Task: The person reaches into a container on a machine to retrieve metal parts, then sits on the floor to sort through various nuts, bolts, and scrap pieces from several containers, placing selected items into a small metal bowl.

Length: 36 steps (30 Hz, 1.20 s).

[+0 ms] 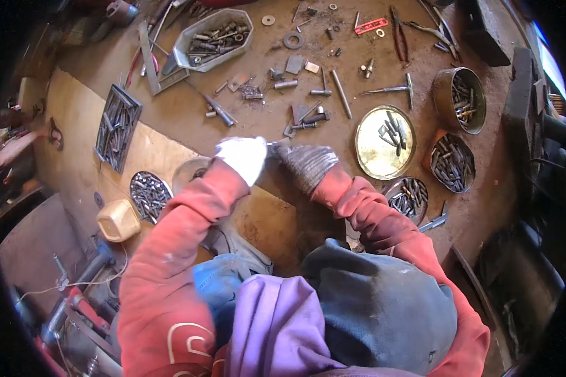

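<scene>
In the middle of the view my two gloved hands come close together over the near edge of the workbench. My left hand [242, 159], in a white glove blurred and washed out by light, is closed at one end of a small metal part [272, 144]. On its other side my right hand [308, 166], in a dirty grey knit glove, has its fingers curled around the part. Most of the part is hidden by the gloves, so its kind does not show. Just beyond the hands lie several bolts [308, 120] and a tapered metal rod [219, 110].
Left are a tray of metal pins [118, 129], a dish of small parts [149, 196] and a plastic container [119, 220]. Right are a yellow lid with pins [366, 146] and tins of pins [443, 94]. Beyond are a bolt bin [248, 45] and pliers [399, 39]. Another person's hand [51, 133] shows far left.
</scene>
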Available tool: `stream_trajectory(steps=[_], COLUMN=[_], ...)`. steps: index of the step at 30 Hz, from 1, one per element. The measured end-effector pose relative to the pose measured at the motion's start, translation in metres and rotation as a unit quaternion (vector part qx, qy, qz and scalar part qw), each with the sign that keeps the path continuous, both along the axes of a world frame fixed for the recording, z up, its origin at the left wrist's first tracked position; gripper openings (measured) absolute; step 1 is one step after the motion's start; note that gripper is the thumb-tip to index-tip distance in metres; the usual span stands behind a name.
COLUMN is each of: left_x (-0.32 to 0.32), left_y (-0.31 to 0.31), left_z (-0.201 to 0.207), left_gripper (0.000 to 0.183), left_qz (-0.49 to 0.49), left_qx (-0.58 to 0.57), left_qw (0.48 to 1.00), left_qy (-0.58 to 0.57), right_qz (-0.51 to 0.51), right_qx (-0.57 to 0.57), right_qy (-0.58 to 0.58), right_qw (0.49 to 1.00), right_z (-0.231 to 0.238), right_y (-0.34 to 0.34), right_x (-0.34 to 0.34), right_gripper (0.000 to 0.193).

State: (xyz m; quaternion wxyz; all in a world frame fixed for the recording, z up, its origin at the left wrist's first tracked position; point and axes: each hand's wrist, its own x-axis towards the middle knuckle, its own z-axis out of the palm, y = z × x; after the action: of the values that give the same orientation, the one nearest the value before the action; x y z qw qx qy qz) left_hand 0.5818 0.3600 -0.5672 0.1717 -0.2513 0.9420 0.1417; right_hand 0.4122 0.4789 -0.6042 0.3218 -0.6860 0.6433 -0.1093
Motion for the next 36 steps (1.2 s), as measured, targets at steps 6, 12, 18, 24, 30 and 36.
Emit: stream_trajectory(steps=[6, 12, 18, 24, 30, 36], left_x=[-0.015, -0.045, -0.037, -0.020, -0.025, -0.049], left_y=[0.002, -0.017, -0.027, -0.038, -0.034, -0.044], left_z=[0.004, 0.021, 0.018, 0.009, -0.001, 0.019], left_gripper=[0.017, 0.024, 0.030, 0.029, 0.024, 0.021], left_qz=[0.065, 0.008, -0.005, 0.030, 0.027, -0.016], left_qx=[0.031, 0.090, 0.074, 0.034, 0.038, 0.058], left_qw=[0.997, 0.985, 0.989, 0.998, 0.998, 0.995], left_qy=[-0.008, -0.144, -0.131, -0.041, -0.035, -0.076], right_qz=[-0.070, 0.146, 0.211, 0.084, -0.220, -0.095], right_qx=[-0.017, -0.077, -0.214, -0.100, -0.118, 0.051], right_qy=[0.011, -0.118, -0.068, -0.060, -0.021, 0.115], right_qw=[0.997, 0.979, 0.951, 0.990, 0.968, 0.987], right_z=[0.023, 0.069, 0.039, 0.064, 0.025, 0.012], right_y=[0.020, 0.032, 0.000, 0.000, -0.044, -0.074], right_x=[-0.019, 0.000, 0.089, 0.033, -0.050, -0.058], right_gripper=[0.029, 0.023, 0.029, 0.029, 0.025, 0.030])
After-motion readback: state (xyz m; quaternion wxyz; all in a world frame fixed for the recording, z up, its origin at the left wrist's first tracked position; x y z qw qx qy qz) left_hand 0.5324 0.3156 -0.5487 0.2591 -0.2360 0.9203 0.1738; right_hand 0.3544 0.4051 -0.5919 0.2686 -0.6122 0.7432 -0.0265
